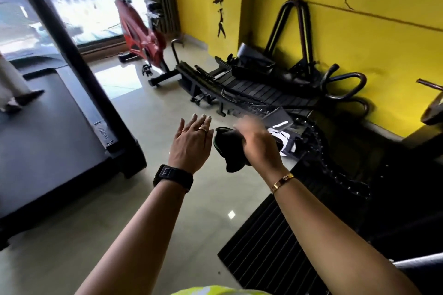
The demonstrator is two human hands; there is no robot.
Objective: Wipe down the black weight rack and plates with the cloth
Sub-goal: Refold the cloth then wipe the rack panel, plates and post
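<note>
My right hand (257, 142) grips a dark cloth (229, 148) with a green edge, held in the air above the pale floor. Just left of the cloth, my left hand (191, 141) is open with fingers spread and holds nothing; it wears rings, and a black watch sits on the wrist. The right hand's fingers are blurred. Black gym equipment (335, 151) lies low at the right, below and beyond the cloth. I cannot pick out a weight rack or plates for certain.
A dismantled black slatted treadmill (251, 86) lies along the yellow wall (359, 38). A red exercise bike (141, 33) stands by the window. A treadmill deck (48, 122) fills the left, with another person's foot on it. A ribbed black mat (275, 246) lies at lower right.
</note>
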